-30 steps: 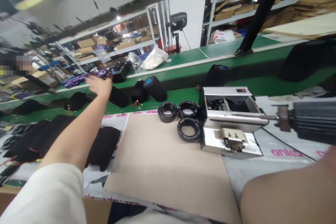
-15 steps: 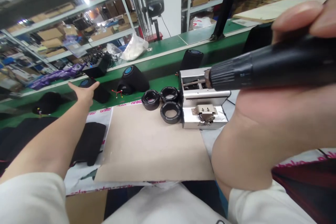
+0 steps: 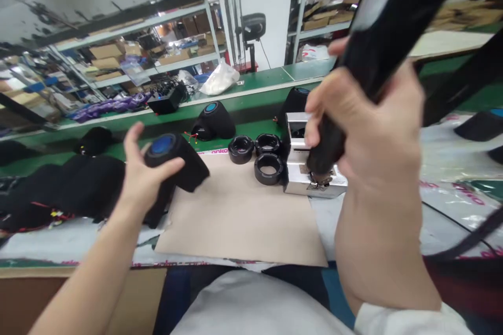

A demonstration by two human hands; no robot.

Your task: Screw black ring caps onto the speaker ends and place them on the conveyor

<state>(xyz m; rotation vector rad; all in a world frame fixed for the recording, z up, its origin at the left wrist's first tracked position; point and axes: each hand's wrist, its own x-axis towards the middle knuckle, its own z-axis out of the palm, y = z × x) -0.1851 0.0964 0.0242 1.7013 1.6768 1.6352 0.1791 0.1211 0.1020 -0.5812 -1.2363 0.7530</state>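
Steel shelving racks [image 3: 133, 23] are standing along the far side, with flat cardboard boxes [image 3: 106, 51] stacked on them; a long green table [image 3: 118, 153] is running across the scene, and a sheet of beige cardboard [image 3: 239, 225] is lying on its near edge. To the right of that sheet, the right hand [image 3: 373, 131] is gripping a black power screwdriver [image 3: 377, 42] in a closed fist, its fingers wrapped around the handle; the tool is tilting steeply, and its lower end is sitting right over a stainless steel fixture [image 3: 314, 180], though whether they are touching is hidden. The left hand [image 3: 145, 178] is holding a black cylindrical speaker [image 3: 178, 162] with a round blue top above the left of the cardboard; its thumb is pressing against the body while the other fingers are spreading upward beside it. Black fabric sleeves [image 3: 74, 188] are piled on the left, just beside that hand. Two more speakers are standing on the green surface: one [image 3: 214, 120] is far of the cardboard, and another [image 3: 294, 102] is behind the fixture. Three black rubber rings [image 3: 268, 168] are lying grouped just left of the fixture; red and yellow wires [image 3: 192, 138] are trailing beside the nearer speaker.
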